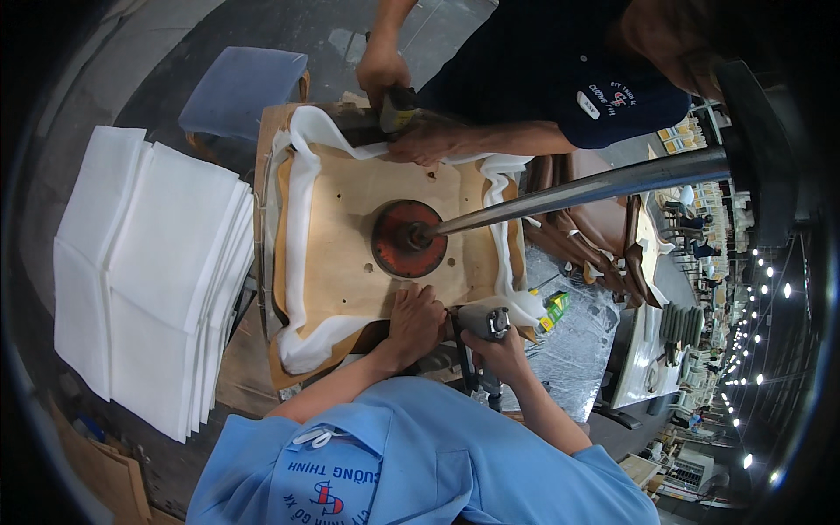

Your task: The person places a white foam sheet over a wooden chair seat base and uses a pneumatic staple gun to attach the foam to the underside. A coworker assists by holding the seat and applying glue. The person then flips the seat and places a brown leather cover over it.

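Note:
A plywood seat panel (350,254) lies face down, with white padding (302,201) and a brown cover (282,236) along its edges. A red round press plate (394,254) on a metal rod rests on its middle. My left hand (413,325) is closed at the panel's near edge, its fingers pressing the folded cover onto the wood. Just to its right, my right hand (500,352) grips a staple gun (483,322), its nose near that edge. At the far edge, a co-worker's hand (382,70) holds another staple gun (400,109); their other hand (429,143) presses there.
White foam sheets (166,236) are stacked at left, with a blue-grey padded seat (241,87) behind them. Brown cover pieces (586,210) are heaped at right, near a plastic-wrapped surface (569,350) with a green-yellow packet (554,311). The metal rod (577,188) slants across the right side.

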